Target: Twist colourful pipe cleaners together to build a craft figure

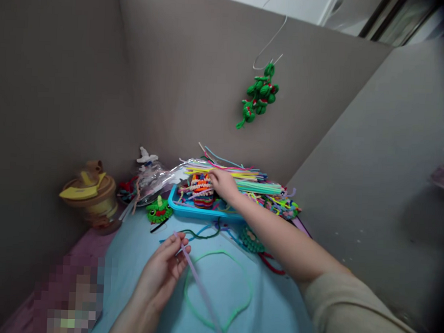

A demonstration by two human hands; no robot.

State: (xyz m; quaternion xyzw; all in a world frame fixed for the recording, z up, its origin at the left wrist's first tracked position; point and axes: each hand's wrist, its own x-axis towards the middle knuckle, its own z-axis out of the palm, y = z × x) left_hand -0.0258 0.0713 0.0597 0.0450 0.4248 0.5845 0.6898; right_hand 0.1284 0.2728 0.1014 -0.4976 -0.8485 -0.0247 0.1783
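Note:
My left hand [166, 263] grips a lilac pipe cleaner [201, 289] between thumb and fingers; its long end slants down toward the bottom edge. Beneath it, a loop of mint-green pipe cleaner [251, 285] lies on the light-blue cloth. My right hand [223, 184] is over the blue tray [192, 213], its fingers closed at the rim of a striped woven cup [203, 197]. Whatever is between those fingers is too small to make out. Bundles of coloured pipe cleaners [261, 188] fill the tray around that hand.
Left of the tray sit a green fuzzy figure [159, 210], a clear plastic bag [153, 176] and a brown lidded container [91, 200]. A teal fuzzy piece [251, 240] lies under my right forearm. Green ornaments [261, 93] hang from a wire before the grey wall [188, 86].

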